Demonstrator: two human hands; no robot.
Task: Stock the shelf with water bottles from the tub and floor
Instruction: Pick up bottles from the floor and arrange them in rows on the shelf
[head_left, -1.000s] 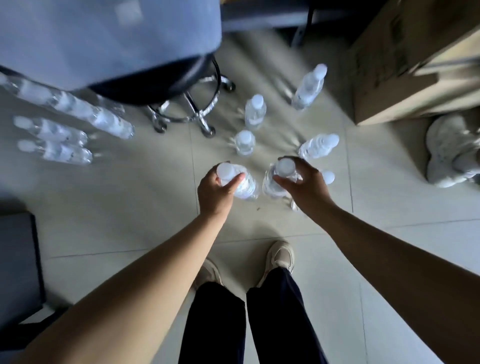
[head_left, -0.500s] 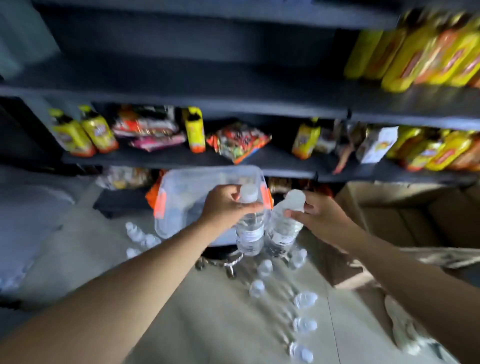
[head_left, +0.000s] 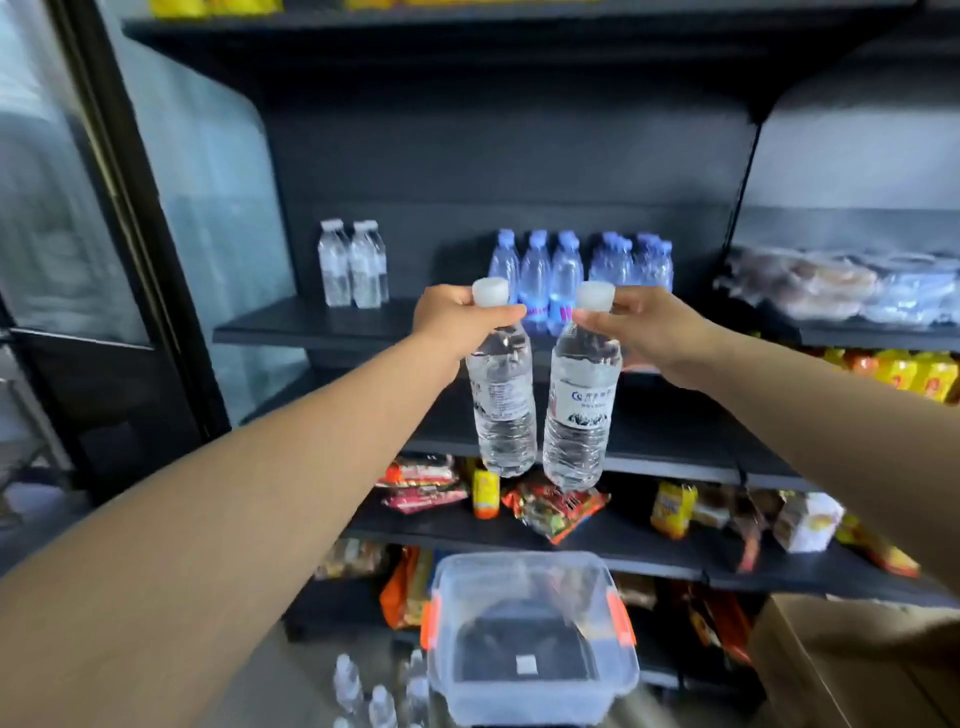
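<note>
**2 bottles held up at the water shelf**

Landmark: the dark shelf board (head_left: 311, 325) carrying the water. Far left of it, a glass door (head_left: 62, 208), blurred. On the board's left part, white-capped bottles (head_left: 353, 267) stand upright in a tight group. Right of them on the same board, a cluster of blue-capped bottles (head_left: 582, 270), upright.

In front of the board, left hand (head_left: 457, 317) pinches the neck of the left bottle (head_left: 501, 400) just under its white cap; bottle hangs roughly upright. Just beside it, the right bottle (head_left: 582, 410) hangs tilted slightly, neck pinched by the right hand (head_left: 654, 322). The 2 bottles are close, cannot tell if touching.

Below the board, snack packets (head_left: 550, 506) on lower shelves. Lower still, a clear tub (head_left: 530, 639) with orange clips, and floor bottles (head_left: 374, 696) just left of the tub. Bottom right, a cardboard box (head_left: 852, 665).
</note>
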